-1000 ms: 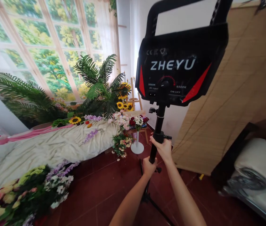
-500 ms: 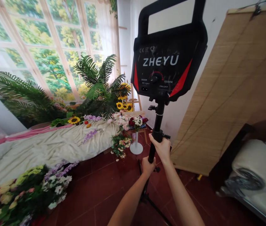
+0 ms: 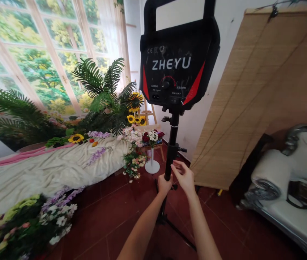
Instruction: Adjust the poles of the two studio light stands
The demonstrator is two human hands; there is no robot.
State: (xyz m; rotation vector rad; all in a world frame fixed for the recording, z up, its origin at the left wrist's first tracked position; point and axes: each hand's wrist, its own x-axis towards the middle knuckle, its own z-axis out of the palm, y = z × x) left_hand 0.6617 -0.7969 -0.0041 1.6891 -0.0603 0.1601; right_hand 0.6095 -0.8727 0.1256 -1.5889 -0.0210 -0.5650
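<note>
A black light panel (image 3: 179, 65) marked ZHEYU stands on a black pole (image 3: 171, 159), its back with a dial and red stripes towards me. My left hand (image 3: 165, 185) is wrapped round the pole low down. Just right of the pole, below the collar with its side knob (image 3: 182, 150), my right hand (image 3: 183, 176) has its fingers apart and curved, with nothing in them. Whether its fingertips touch the pole is hard to tell. One tripod leg (image 3: 180, 234) shows beneath my hands.
White cloth (image 3: 61, 166) with flowers lies at left, a bouquet (image 3: 58, 216) in front. Palm leaves (image 3: 107, 97) and a white flower stand (image 3: 152, 167) are behind. A bamboo blind (image 3: 231, 97) hangs right, beside a pale sofa (image 3: 299, 173).
My right hand has let go of the pole near the collar and moved slightly down, its fingers opening. My left hand still holds on. The view has turned to the right, showing more sofa.
</note>
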